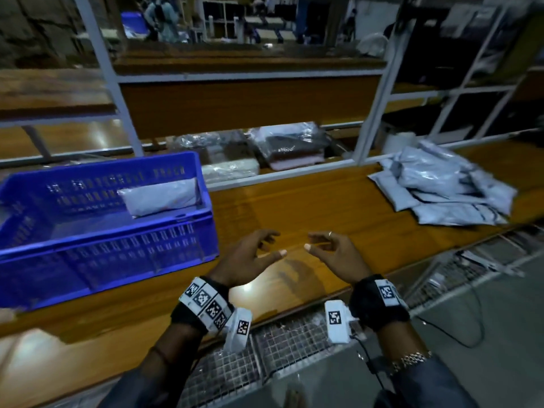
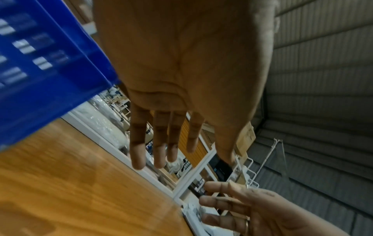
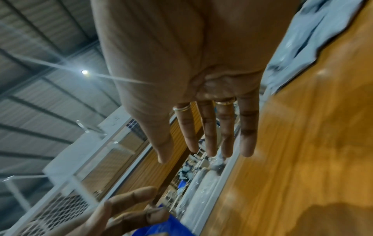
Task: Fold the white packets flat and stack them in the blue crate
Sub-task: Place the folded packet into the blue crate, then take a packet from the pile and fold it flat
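Hovering above a wooden worktable (image 1: 294,201), the left hand (image 1: 250,257) and right hand (image 1: 335,254) face each other, near but apart, fingers spread and loosely bent, holding nothing. To the left, touching nothing but the table, stands the blue crate (image 1: 112,231), with one folded white packet (image 1: 160,197) lying inside against its far right wall. The pile of unfolded white packets (image 1: 441,187) lies well apart at the table's far right. Beyond a white metal frame (image 1: 374,113), clear-wrapped bundles (image 1: 291,145) sit on a lower shelf. Wire mesh (image 1: 282,343) runs along the table's near edge.

From the left wrist view, the left palm (image 2: 185,63) shows bare, fingers (image 2: 138,143) straight, the crate wall (image 2: 40,63) just beside it. From the right wrist view, the right palm (image 3: 191,55) is also bare; two rings (image 3: 225,101) show on its fingers, and a ceiling lamp (image 3: 84,72) glows above.
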The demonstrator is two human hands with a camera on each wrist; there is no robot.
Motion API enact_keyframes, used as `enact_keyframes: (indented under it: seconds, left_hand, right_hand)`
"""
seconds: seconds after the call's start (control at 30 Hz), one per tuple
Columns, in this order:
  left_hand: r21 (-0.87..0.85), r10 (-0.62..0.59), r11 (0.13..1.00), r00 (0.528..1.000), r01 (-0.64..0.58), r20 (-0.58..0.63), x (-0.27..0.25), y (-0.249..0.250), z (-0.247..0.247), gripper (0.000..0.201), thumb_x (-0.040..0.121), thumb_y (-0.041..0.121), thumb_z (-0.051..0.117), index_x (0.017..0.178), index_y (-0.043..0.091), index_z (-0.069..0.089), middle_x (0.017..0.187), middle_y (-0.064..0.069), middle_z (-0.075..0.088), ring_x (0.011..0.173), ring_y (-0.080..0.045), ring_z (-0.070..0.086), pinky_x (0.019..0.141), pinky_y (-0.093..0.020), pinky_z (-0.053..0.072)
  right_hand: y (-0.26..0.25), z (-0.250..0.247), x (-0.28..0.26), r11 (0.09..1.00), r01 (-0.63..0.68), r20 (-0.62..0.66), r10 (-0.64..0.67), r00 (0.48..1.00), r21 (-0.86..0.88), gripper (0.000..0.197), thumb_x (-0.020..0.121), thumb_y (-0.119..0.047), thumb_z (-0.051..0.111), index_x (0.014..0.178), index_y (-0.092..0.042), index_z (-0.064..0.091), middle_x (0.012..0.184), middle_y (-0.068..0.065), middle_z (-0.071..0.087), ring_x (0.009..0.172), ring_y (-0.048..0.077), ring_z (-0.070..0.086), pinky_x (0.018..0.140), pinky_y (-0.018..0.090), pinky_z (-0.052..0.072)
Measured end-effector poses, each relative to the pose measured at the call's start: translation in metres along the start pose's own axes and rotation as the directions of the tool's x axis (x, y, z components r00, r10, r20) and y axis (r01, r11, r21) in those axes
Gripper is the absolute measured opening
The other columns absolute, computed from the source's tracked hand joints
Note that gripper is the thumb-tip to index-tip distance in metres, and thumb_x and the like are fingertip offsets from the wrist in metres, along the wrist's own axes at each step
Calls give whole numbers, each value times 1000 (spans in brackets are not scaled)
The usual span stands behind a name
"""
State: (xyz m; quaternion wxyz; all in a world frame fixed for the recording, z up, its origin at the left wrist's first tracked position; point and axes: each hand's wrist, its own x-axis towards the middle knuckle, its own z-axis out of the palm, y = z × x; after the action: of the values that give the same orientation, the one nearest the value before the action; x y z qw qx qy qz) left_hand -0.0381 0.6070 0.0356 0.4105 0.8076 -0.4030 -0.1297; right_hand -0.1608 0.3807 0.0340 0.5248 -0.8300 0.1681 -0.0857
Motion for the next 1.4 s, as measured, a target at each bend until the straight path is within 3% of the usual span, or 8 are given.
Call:
enact_keyframes:
  seconds: [0.13,0.4,0.63,0.73,0.97,1.13,1.23,1.4]
  left_hand:
    - [-22,-15,1000,999,16,45,17,10,21,60,89,64,63,139,33,50,128,11,58,113,-4,58,94,-43,55]
    - [-4,30,1000,994,-30,110,87,34,79,57,90,63,62,138,34,50,127,15,57,109,2,58,90,-39,57]
    - [87,23,995,984,-39,175,206,80,170,60,92,60,61,144,34,46,135,14,52,118,-5,55,93,-34,54]
    - [91,13,995,979,-32,202,264,104,214,59,93,58,63,143,32,46,138,10,51,121,-9,53,95,-35,53]
    - [117,102,983,948,-143,301,369,151,305,60,94,50,66,144,24,47,140,-1,48,127,-17,48,100,-32,48]
    - [173,173,954,921,-245,349,414,155,348,77,85,60,60,146,18,44,142,-8,47,127,-26,47,104,-42,45]
    - [235,177,932,912,-276,371,441,159,366,83,82,65,62,148,20,40,144,-7,44,129,-29,45,106,-43,41]
    - [297,262,879,898,-373,353,465,171,394,90,74,66,66,141,9,49,137,-15,54,124,-34,51,103,-49,44]
  right_hand:
    - [20,-25,-5,996,-51,-52,55,997,78,28,88,-34,77,116,-28,71,115,-8,70,109,12,66,97,50,54]
    - [72,-114,5,981,-104,-168,131,977,163,29,89,-28,77,117,-22,72,114,-6,71,109,13,67,89,43,60]
    - [159,-238,61,984,-105,-222,135,966,142,25,87,-35,79,110,-27,74,110,-9,74,107,12,67,90,42,58]
    - [189,-294,91,987,-120,-239,144,960,110,24,87,-28,78,110,-21,74,107,-4,74,104,12,67,87,30,55]
    - [243,-398,145,983,-166,-248,140,959,-84,42,82,-20,83,121,-18,68,120,1,65,108,16,61,87,27,46]
    - [262,-436,168,952,-204,-267,141,953,-227,63,70,-19,90,127,-13,64,121,3,63,112,19,58,96,36,50]
    - [266,-455,180,875,-183,-204,99,974,-448,60,66,-35,84,122,-21,68,120,8,69,114,28,64,96,42,53]
    - [290,-481,203,588,-235,-84,273,958,-774,110,59,-48,91,151,-30,34,150,2,39,142,26,36,116,39,32]
